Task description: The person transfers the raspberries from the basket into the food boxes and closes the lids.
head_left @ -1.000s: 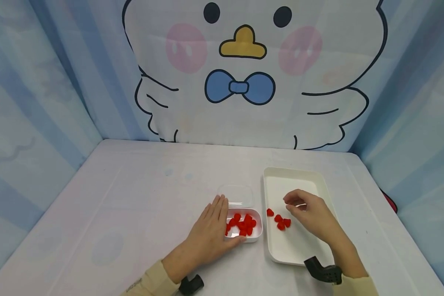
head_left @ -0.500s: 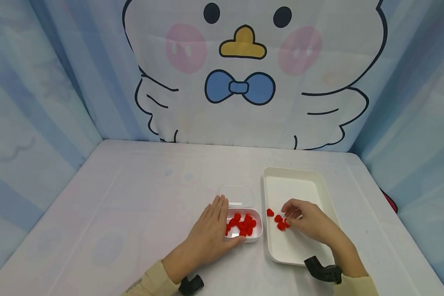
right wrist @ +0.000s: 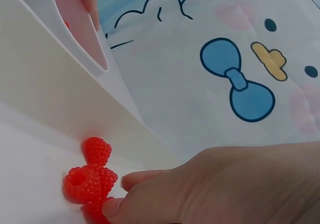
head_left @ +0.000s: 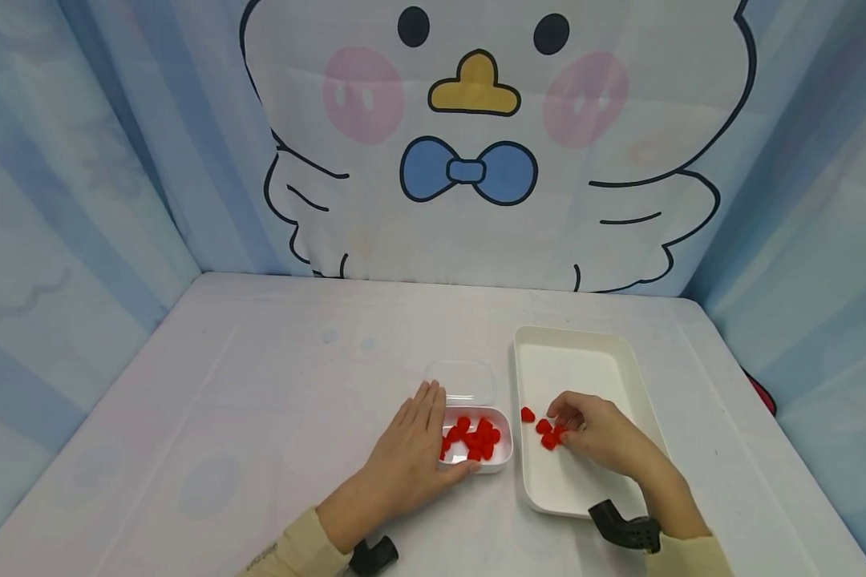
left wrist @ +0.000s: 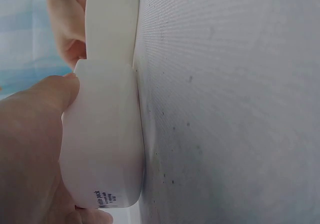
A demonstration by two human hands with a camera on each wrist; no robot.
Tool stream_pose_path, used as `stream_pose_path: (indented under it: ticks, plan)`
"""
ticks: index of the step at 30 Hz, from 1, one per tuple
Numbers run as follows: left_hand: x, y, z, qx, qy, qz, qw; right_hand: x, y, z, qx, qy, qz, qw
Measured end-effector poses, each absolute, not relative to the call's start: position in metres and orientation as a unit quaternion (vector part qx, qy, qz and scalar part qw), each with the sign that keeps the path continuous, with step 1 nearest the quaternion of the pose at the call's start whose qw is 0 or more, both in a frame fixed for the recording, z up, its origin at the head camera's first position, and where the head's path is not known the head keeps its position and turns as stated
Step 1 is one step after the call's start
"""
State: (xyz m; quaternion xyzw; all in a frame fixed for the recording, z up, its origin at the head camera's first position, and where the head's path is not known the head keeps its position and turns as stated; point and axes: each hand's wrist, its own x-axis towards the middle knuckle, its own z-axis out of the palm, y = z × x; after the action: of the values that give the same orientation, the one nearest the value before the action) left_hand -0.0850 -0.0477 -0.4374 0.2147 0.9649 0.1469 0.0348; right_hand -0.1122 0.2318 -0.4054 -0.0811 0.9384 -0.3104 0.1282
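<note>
My left hand (head_left: 407, 457) lies with straight fingers along the left side of a small white plastic box (head_left: 503, 458), its thumb across the near side. Several red raspberries (head_left: 471, 439) lie in the box. In the left wrist view the thumb touches the upper edge of the box's printed wall (left wrist: 102, 134). My right hand (head_left: 602, 429) is low over a white tray (head_left: 584, 489), fingers curled, thumb and fingers about a raspberry (right wrist: 95, 211). Others lie beside it in the tray, including one raspberry (right wrist: 96, 151) near the tray wall. The right fingertips are partly hidden.
A clear plastic lid (head_left: 460, 381) lies just behind the box. The tray stands close to the box's right side. Patterned curtains (head_left: 469, 232) enclose the white-covered table (head_left: 260, 385) at the back and sides.
My right hand has come down and toward the near-side raspberries, and its thumb now touches one. My left hand and the box have stayed in place.
</note>
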Motion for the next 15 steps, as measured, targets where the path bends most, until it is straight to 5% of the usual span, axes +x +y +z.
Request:
stream_pose_path:
  ticks: [15]
  plan:
    - [-0.0844, -0.0478, -0.4367, 0.213, 0.965, 0.15, 0.038, -0.1147, 0.2312, -0.4089, -0.083, 0.939, -0.315, 0.114]
